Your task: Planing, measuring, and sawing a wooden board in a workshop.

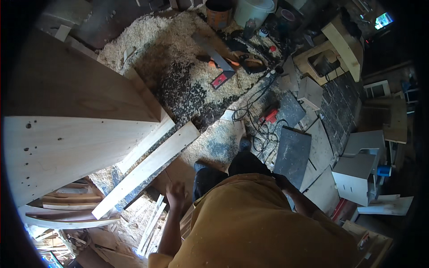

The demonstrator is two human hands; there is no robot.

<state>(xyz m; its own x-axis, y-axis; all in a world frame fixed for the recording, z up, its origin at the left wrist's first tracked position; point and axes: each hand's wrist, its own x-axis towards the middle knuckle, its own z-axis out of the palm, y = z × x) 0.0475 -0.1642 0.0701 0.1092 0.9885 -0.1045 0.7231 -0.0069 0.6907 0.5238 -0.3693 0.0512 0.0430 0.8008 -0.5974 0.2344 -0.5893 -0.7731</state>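
Note:
My left hand point(176, 193) hangs in the air beside my left leg, apart from any object, with its fingers loosely bent and nothing visible in it. Closest to it is a long pale wooden board point(147, 169), which lies slanted on the left. My right hand point(280, 182) is down at my right hip against my dark trousers; its fingers are mostly hidden. Beyond the board stands a large wooden box-like piece point(85, 147) with knots in its pale face. On the shavings ahead lie a try square point(219, 67) with a red-marked stock and a hand saw point(251, 62).
Wood shavings point(147, 38) cover much of the floor. Dark cables point(263, 134) tangle near a red tool point(269, 115) ahead of my right foot. A grey board point(292, 152) lies at the right, near a white cabinet point(357, 174). Buckets point(254, 11) stand at the back.

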